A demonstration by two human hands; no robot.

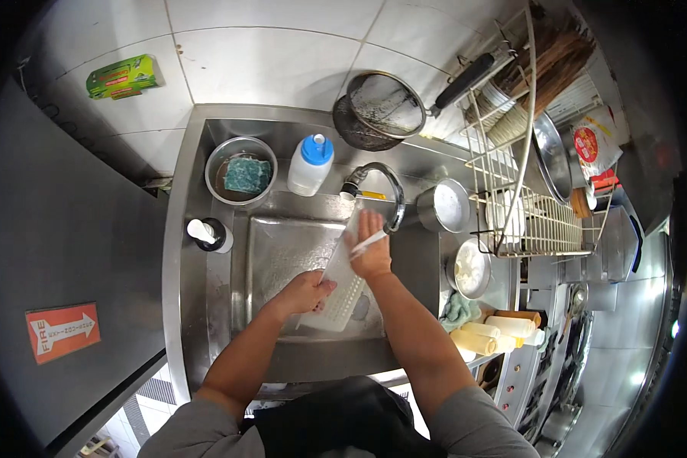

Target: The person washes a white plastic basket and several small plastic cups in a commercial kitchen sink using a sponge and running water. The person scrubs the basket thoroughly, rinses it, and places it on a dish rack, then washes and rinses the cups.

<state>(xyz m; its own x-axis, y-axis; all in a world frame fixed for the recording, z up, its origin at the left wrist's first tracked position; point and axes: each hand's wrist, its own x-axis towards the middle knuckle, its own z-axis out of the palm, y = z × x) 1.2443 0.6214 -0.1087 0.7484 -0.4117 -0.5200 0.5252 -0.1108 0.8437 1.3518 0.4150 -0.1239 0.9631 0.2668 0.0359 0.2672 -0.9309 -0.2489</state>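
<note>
Over a stainless steel sink (286,246), my left hand (308,292) grips the edge of a translucent perforated plastic tray (343,297), which is tilted. My right hand (371,246) lies flat against the upper part of the tray, fingers pointing away from me and nothing grasped in it. A stream of water runs from the faucet (398,194) across the back of my right hand. Behind the tray stand a white squeeze bottle with a blue cap (311,166) and a metal bowl (212,180) holding a green scouring sponge (247,175).
A pump bottle (210,235) stands at the left rim. A mesh strainer (386,106) hangs at the back wall. On the right are a metal pot (443,205), a bowl with white contents (470,269), a green cloth (461,312), several sauce bottles (475,342) and a wire rack (549,223).
</note>
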